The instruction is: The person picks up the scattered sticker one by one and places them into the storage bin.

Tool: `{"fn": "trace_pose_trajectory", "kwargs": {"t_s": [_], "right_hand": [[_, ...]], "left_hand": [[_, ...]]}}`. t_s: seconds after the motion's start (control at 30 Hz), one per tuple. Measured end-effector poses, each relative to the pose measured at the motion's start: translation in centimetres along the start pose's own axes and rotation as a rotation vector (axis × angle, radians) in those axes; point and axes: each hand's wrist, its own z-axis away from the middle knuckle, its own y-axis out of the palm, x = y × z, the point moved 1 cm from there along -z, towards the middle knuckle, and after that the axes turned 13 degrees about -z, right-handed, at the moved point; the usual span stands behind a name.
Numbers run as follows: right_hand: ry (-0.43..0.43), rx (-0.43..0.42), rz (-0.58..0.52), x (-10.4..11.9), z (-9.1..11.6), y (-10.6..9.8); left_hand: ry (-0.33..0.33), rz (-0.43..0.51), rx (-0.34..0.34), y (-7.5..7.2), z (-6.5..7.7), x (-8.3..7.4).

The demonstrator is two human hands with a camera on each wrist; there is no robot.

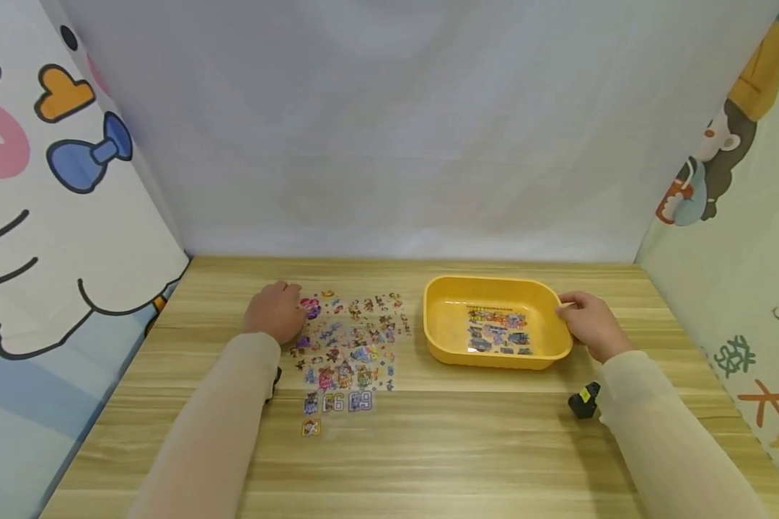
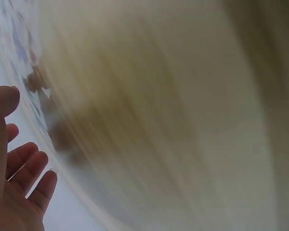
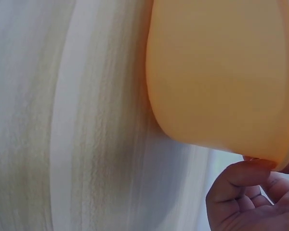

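Observation:
Clear sticker sheets [image 1: 344,355] printed with small colourful figures lie overlapping on the table, left of centre. My left hand [image 1: 275,312] is at their upper left edge; in the left wrist view its fingers [image 2: 30,169] are spread and loosely bent, with nothing gripped. To the right stands a yellow plastic basin [image 1: 487,360], with another printed clear sheet [image 1: 497,333] on its bottom. My right hand [image 1: 593,326] pinches the basin's right rim between thumb and fingers. The right wrist view shows those curled fingers [image 3: 241,180] at the rim, beside the basin's outer wall.
A small black device [image 1: 583,402] with a yellow mark is by the right wrist on the wood-grain table [image 1: 467,454]. A plain pale cloth [image 1: 402,130] hangs behind the table, and printed cartoon cloths stand at the left and right sides.

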Motion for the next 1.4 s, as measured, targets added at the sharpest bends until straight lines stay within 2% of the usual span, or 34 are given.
{"fn": "trace_pose_trajectory", "kwargs": {"t_s": [0.13, 0.3, 0.43, 0.6, 0.77, 0.9, 1.23, 1.4], "right_hand": [[-0.003, -0.001, 0.002, -0.1, 0.0, -0.1], [0.0, -0.001, 0.0, -0.2, 0.0, -0.1], [0.005, -0.001, -0.001, -0.2, 0.1, -0.1], [0.002, 0.0, 0.003, -0.1, 0.1, 0.1], [0.006, 0.001, 0.0, 0.3, 0.0, 0.3], [0.006, -0.005, -0.004, 0.3, 0.0, 0.4], [0.001, -0.012, -0.002, 0.0, 0.0, 0.3], [0.0, -0.012, 0.001, 0.1, 0.0, 0.2]], "left_hand": [[-0.01, -0.016, 0.009, 0.0, 0.3, 0.8], [-0.009, -0.01, -0.012, 0.4, 0.3, 1.1], [0.002, 0.008, 0.006, 1.2, 0.1, 1.2], [0.006, -0.001, 0.033, 1.5, 0.1, 1.3], [-0.023, 0.028, 0.031, 1.5, 0.0, 1.7], [-0.04, 0.006, 0.033, 1.4, -0.1, 2.1], [-0.13, 0.036, 0.107, -0.2, 0.6, 1.9], [-0.193, 0.081, 0.125, -0.3, 0.6, 1.8]]}}
